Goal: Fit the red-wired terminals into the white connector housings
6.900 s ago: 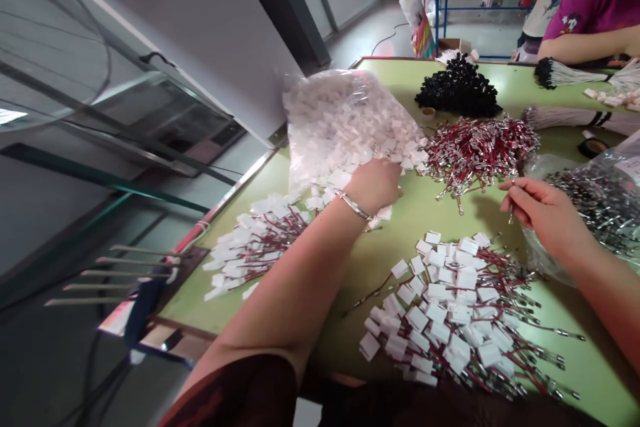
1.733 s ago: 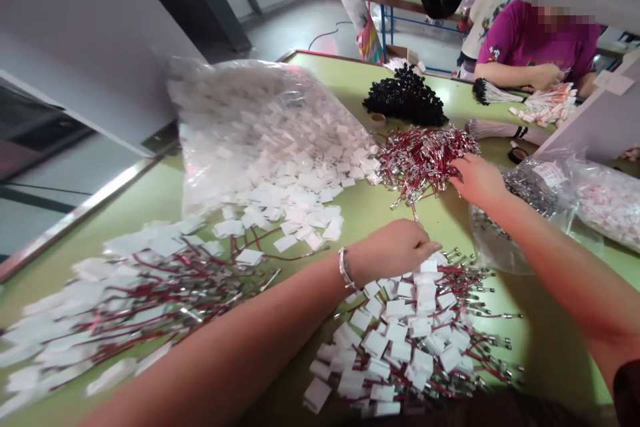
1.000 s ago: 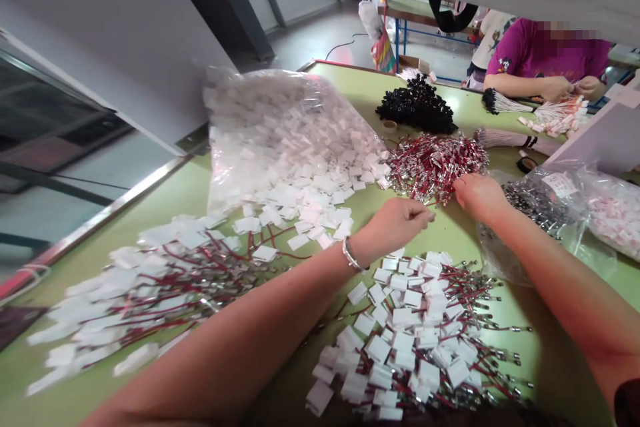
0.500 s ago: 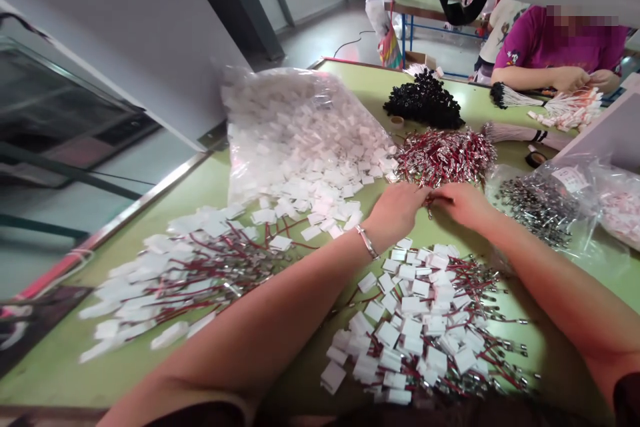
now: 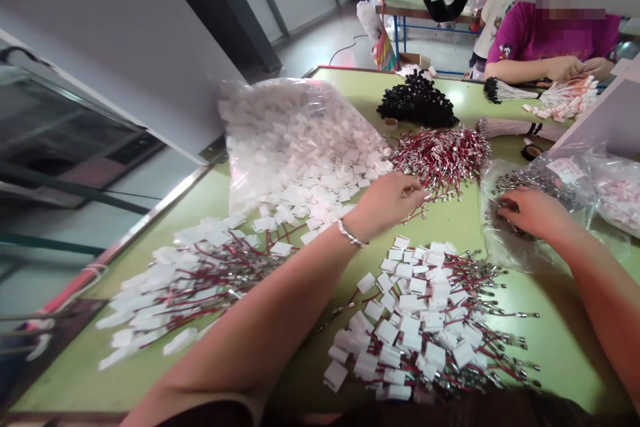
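My left hand (image 5: 393,199) is closed on a short red wire at the near left edge of a pile of red wires with metal ends (image 5: 440,153). To the right, my right hand (image 5: 530,210) reaches into an open clear bag of small metal parts (image 5: 545,180), its fingertips among the parts; whether it grips any cannot be told. Between my forearms lies a heap of white connectors on red wires (image 5: 415,313). Another such heap (image 5: 190,280) spreads left of my left forearm. Loose white connectors (image 5: 320,193) spill from a large clear bag (image 5: 295,127).
A black pile of small parts (image 5: 417,100) sits at the back beside a tape roll (image 5: 391,124). White wire bundles (image 5: 520,128) and a black tape roll (image 5: 531,151) lie back right. Across the table, a person in a purple shirt (image 5: 520,33) handles wires.
My hands, together at the red wire pile before, are now apart. My right hand has moved right into the bag of metal parts; my left hand stays near the pile. The view has shifted slightly.
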A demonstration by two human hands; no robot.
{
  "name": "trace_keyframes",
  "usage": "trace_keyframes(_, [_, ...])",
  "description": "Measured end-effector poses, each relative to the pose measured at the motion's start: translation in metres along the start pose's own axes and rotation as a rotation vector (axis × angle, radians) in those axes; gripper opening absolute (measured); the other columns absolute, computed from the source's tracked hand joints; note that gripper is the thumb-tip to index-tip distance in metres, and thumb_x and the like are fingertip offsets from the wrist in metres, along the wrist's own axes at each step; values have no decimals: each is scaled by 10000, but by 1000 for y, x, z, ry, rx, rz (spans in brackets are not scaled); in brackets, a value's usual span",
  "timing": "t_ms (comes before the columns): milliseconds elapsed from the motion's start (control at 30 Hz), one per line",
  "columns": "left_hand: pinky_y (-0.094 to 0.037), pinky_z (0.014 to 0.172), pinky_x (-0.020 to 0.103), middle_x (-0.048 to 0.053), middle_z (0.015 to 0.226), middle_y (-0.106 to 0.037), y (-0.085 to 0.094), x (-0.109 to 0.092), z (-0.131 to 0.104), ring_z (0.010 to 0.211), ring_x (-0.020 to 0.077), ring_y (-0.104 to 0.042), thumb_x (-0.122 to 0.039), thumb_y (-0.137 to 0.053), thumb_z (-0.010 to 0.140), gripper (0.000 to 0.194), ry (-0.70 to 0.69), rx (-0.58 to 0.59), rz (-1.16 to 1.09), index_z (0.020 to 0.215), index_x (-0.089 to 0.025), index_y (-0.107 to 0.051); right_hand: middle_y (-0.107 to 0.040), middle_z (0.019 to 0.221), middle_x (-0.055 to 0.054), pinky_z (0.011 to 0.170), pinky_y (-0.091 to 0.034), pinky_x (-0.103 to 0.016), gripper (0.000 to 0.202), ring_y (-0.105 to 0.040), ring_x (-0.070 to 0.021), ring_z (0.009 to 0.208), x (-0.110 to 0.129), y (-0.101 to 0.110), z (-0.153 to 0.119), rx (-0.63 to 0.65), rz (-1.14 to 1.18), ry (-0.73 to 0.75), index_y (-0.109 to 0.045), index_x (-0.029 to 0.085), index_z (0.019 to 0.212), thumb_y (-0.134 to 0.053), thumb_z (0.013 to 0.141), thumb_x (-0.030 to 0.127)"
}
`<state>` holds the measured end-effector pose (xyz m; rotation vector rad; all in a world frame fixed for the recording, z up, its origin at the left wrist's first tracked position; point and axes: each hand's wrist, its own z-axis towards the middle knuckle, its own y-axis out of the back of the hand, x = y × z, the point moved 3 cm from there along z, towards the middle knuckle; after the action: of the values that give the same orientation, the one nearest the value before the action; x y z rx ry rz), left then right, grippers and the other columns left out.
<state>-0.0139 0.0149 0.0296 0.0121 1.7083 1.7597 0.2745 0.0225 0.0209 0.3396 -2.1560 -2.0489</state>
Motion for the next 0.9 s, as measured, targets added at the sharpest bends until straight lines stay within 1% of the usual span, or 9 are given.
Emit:
trace_keyframes(67, [-450,774,383,102,876,-648,-14,-2,4,851,229,-569,-350,-508,874,253,55,9,81,899,-150,-662,-685,936,-111,635,-411,-312,224,-631,-234,772,10,-5,3,25,-62,-8,-679,178,929,-515,866,318])
trace_keyframes(200, [-451,788,404,113,857,-636,-35,0,9,872,251,-563,-206,-538,835,126,55,11,142,853,-135,-640,-674,926,-117,650,-401,-309,178,-627,-230,781,22,-7,8,22,-62,-2,-666,167,893,-501,867,228])
trace_keyframes(367, [-454,752,357,67,781,-650,-33,14,11,796,199,-560,-154,-525,805,148,30,-43,30,734,-165,-655,-681,919,-81,688,-417,-285,176,-617,-195,755,14,-7,10,-28,74,45,-688,186,876,-514,846,202])
trace_keyframes(467, [-452,765,346,53,771,-649,-29,18,11,790,189,-557,-158,-534,812,164,20,-71,-4,717,-173,-667,-689,921,-77,682,-421,-291,190,-618,-197,747,9,-4,8,-122,128,31,-692,193,868,-504,848,212])
trace_keyframes(533, [-449,781,344,59,783,-639,-27,16,10,809,194,-551,-174,-537,834,167,24,-81,5,727,-166,-664,-695,853,-69,657,-420,-298,180,-617,-200,708,10,0,5,-177,174,3,-679,188,872,-505,844,223])
trace_keyframes(633, [-437,829,358,80,900,-632,-26,5,10,900,215,-534,-223,-564,860,139,-18,-116,61,904,-147,-672,-693,767,-47,628,-422,-296,167,-613,-190,655,22,6,1,-203,280,-6,-653,192,893,-499,845,239])
trace_keyframes(733, [-418,882,388,85,1021,-613,-35,-11,10,984,235,-505,-299,-567,887,262,-151,-66,137,1103,-170,-640,-696,790,-48,628,-427,-301,171,-617,-186,667,41,8,-1,-179,329,63,-646,198,892,-483,848,225])
trace_keyframes(833, [-425,848,389,94,936,-611,-47,-17,10,950,242,-503,-272,-506,923,224,-191,18,249,976,-157,-690,-696,824,-65,622,-424,-323,200,-615,-201,687,55,6,-2,-133,269,119,-655,200,901,-460,859,226])
trace_keyframes(900, [-433,828,380,95,874,-618,-50,-16,11,927,237,-512,-237,-496,924,234,-190,20,240,866,-147,-704,-696,835,-74,616,-423,-331,214,-616,-208,697,58,5,-3,-112,228,130,-662,201,908,-453,865,229])
